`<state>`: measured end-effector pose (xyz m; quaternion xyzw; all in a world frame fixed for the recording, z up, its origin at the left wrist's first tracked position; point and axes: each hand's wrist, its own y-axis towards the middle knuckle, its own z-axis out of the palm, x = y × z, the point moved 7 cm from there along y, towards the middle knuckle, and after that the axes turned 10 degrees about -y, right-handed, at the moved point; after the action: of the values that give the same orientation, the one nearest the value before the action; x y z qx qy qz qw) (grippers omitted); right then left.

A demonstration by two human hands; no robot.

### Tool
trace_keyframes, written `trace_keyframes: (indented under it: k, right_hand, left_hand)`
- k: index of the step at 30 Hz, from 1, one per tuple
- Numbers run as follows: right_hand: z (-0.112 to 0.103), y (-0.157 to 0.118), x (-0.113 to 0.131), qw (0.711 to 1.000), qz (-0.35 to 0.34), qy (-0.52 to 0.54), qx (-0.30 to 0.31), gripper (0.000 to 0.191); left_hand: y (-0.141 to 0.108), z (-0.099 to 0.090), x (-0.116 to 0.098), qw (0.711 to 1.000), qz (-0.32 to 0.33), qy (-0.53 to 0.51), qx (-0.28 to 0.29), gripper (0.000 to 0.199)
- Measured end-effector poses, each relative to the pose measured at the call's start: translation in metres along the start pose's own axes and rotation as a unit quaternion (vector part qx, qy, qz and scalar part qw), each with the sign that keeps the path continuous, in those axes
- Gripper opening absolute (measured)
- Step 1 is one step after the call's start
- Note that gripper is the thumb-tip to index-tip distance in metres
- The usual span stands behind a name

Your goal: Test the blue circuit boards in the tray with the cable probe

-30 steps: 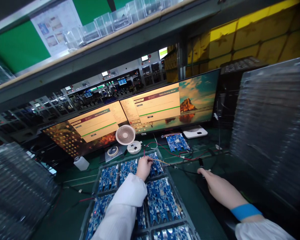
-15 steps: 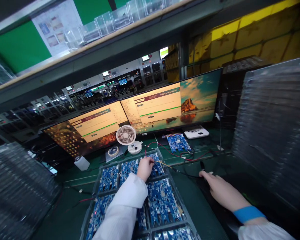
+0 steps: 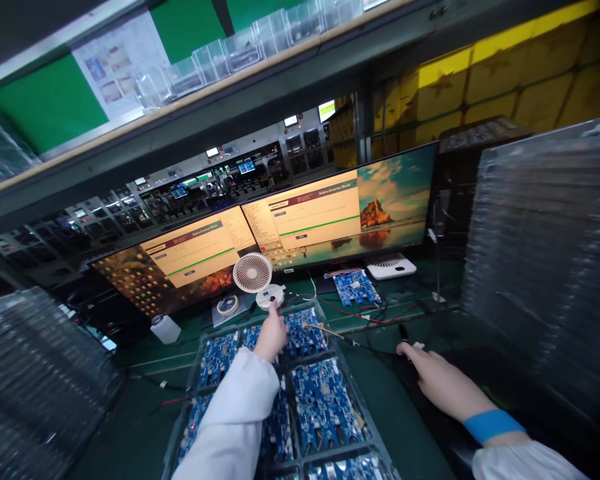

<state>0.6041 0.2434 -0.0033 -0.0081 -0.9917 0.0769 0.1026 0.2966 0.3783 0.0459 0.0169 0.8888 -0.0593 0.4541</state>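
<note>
The left hand (image 3: 271, 335) now sits farther back and to the left than a second ago: it is off the far-right circuit board (image 3: 306, 331) of the tray (image 3: 350, 373), and its fingertips reach toward the base of the small white desk fan (image 3: 269, 295). The thin yellow wire (image 3: 325, 328) it pinched lies loose across that board. The right hand (image 3: 437, 380) has barely shifted.

Single head-worn view looks forward and down, close over the bench (image 3: 380, 400).
</note>
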Motion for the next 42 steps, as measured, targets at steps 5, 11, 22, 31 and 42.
trace_keyframes:
  k: [5,11,22,31,42]
  right_hand:
    - [0.001,0.0,0.0,1.0,-0.001,0.001,0.006,0.058]
    - [0.002,0.0,0.0,1.0,-0.003,-0.002,0.004,0.057]
    - [0.004,0.0,-0.001,1.0,0.002,-0.013,0.009,0.057]
    - [0.002,-0.001,0.0,1.0,0.002,-0.008,0.009,0.05]
    - [-0.002,-0.002,0.002,1.0,0.008,0.001,0.018,0.046]
  left_hand:
    - [-0.02,-0.055,0.004,0.995,-0.092,-0.038,0.03,0.03]
    - [-0.062,-0.083,-0.042,0.913,-0.01,-0.345,0.216,0.026]
    - [-0.053,-0.08,-0.069,0.976,-0.039,0.027,0.213,0.033]
    - [-0.074,-0.061,-0.161,0.906,0.142,-0.119,0.38,0.02]
    - [0.025,-0.039,-0.186,0.952,0.303,-0.024,0.041,0.023]
